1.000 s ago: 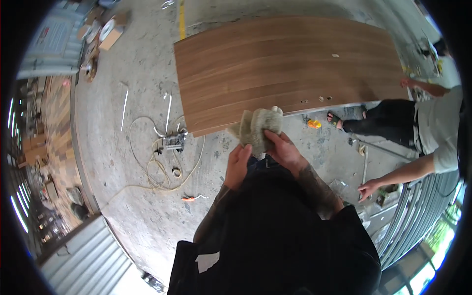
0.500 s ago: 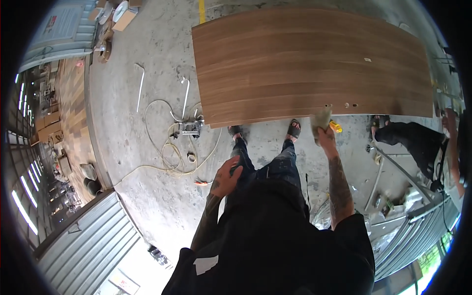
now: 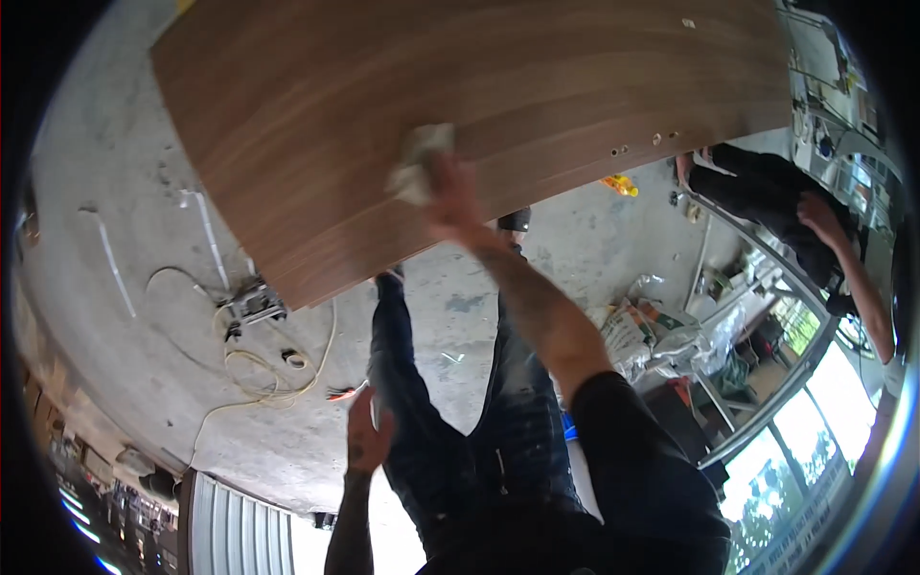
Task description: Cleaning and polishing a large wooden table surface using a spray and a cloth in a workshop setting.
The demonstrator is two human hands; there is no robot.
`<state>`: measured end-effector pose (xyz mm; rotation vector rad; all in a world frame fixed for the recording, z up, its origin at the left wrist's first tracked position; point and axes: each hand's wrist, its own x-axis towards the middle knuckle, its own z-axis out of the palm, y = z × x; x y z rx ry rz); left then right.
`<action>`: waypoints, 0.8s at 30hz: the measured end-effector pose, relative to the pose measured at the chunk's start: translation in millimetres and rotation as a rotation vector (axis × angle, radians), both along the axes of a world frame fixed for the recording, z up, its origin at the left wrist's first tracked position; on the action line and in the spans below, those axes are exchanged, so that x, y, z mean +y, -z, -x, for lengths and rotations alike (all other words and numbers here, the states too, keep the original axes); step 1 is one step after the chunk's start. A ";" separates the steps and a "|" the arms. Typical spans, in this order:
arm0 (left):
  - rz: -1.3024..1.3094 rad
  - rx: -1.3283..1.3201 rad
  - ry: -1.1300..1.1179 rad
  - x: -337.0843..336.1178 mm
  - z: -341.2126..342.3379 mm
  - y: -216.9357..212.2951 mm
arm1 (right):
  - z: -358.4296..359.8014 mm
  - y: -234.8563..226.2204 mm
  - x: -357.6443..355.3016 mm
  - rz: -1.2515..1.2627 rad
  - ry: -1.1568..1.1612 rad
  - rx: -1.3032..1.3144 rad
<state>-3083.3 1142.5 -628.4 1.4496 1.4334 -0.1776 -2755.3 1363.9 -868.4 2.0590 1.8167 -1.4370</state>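
Observation:
A wide brown wood-grain door panel (image 3: 316, 105) lies in front of me, with several small holes along its near edge at the right. My right hand (image 3: 455, 201) reaches over it and grips a pale cloth (image 3: 418, 165), pressed to the panel's surface. Both the hand and the cloth are blurred by motion. My left hand (image 3: 367, 433) hangs beside my left thigh with its fingers loosely stretched and nothing in it.
An air hose (image 3: 259, 383) coils on the concrete floor at the left, beside a metal tool (image 3: 254, 305). A yellow bottle (image 3: 621, 184) lies past the panel's near edge. Another person (image 3: 757, 192) stands at the right, near plastic bags (image 3: 652, 331).
My right hand has carried the cloth from the panel's near edge leftward and inward onto its surface. The view has turned and come closer. My left hand has left my thigh.

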 end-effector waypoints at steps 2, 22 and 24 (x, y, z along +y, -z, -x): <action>0.135 0.021 0.069 -24.5 -32.0 14.6 | 55.6 37.0 -22.2 -0.809 -0.046 0.055; 0.173 0.450 0.383 -54.4 -191.4 47.1 | -488.2 97.8 -132.5 -0.521 0.489 -0.799; 0.207 0.211 0.307 -86.5 -250.1 83.5 | -728.0 35.3 -213.1 -0.749 0.055 -1.074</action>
